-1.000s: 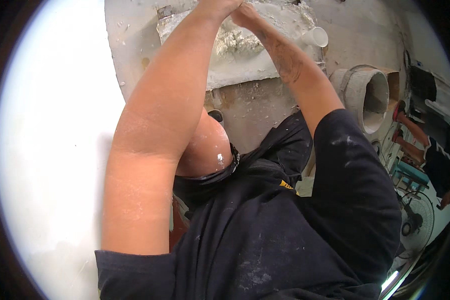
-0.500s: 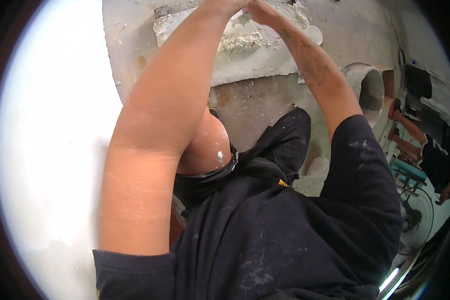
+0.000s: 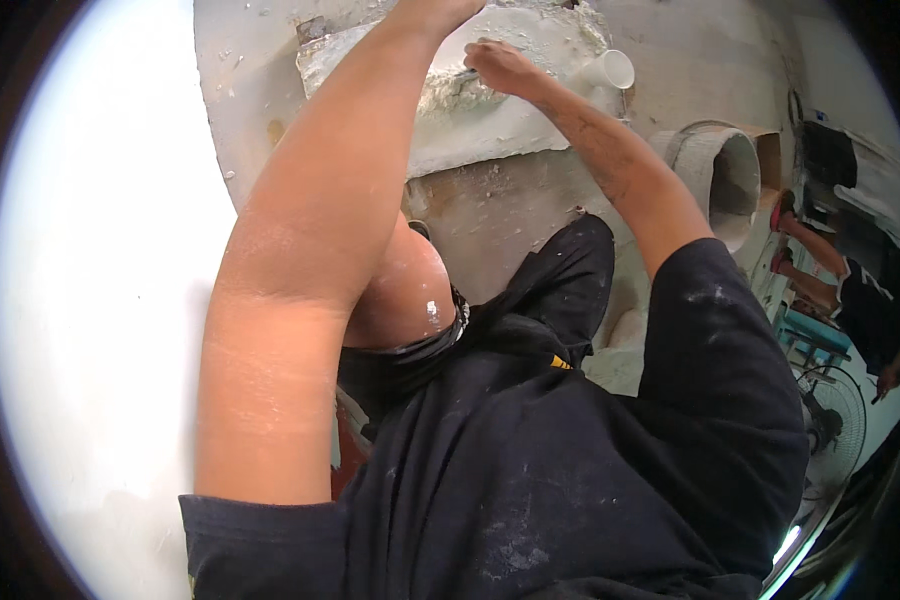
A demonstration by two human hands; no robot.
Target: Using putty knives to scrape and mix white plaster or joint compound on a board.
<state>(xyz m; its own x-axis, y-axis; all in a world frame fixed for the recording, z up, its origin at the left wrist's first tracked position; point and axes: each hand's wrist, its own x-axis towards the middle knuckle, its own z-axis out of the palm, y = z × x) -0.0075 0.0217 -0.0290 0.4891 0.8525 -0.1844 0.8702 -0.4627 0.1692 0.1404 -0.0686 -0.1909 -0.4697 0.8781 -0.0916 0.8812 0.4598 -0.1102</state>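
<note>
My left hand (image 3: 444,12) is at the top edge, over a slab covered in white plaster-like paste (image 3: 515,145); its fingers are mostly cut off by the picture's rim. Just right of it and nearer to me, my right hand (image 3: 502,68) is low over the same slab. The right fingers are curled together, and whatever they may hold is too small to make out. Rough, lumpy paste lies below the right fingers. A white cup-like cylinder (image 3: 618,70) lies by the slab's right end, its round end toward me.
A large pale tube-shaped container (image 3: 735,185) lies on its side at the right. Beyond it are another person's legs (image 3: 815,250) and a standing fan (image 3: 835,420). A bright white surface (image 3: 100,300) fills the left. My knees (image 3: 400,290) are below the slab.
My right hand has come away from the left hand, moving nearer to me. My left hand has shifted slightly, staying at the top edge. More of the white cylinder shows.
</note>
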